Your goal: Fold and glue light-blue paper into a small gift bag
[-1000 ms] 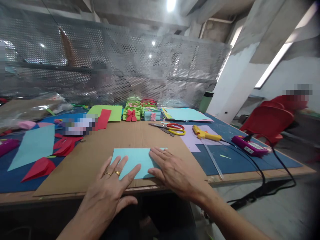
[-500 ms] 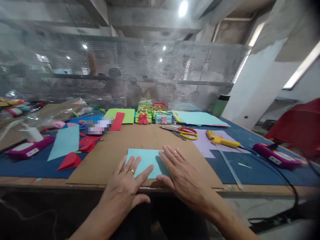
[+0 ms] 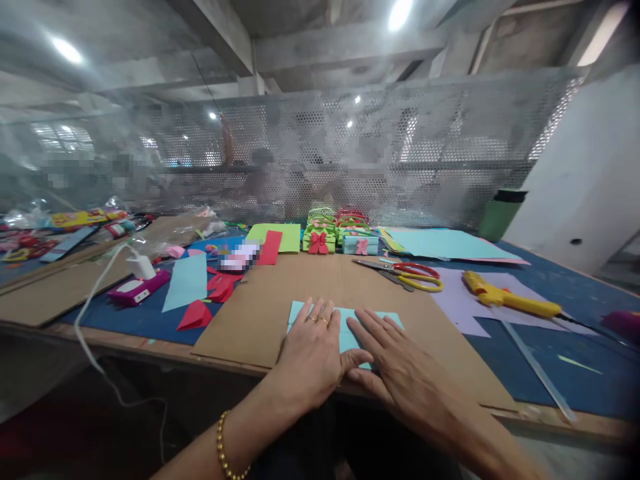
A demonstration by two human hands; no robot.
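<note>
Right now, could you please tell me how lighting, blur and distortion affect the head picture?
Head view: a ceiling lamp flares white, the perforated screen looks hazy, and the purple device at the right edge is dark and smeared; head view: the margins seem stretched, while the left hand and right hand on the blue sheet are fairly clear.

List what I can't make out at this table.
All in the head view:
Much of the blue sheet: covered by the left hand and right hand.
Rear bags: mostly hidden by the front bags.
Far-right purple box: blurred, dark and cut off by the picture's right edge.
What is behind the screen: blurred by it.
</note>
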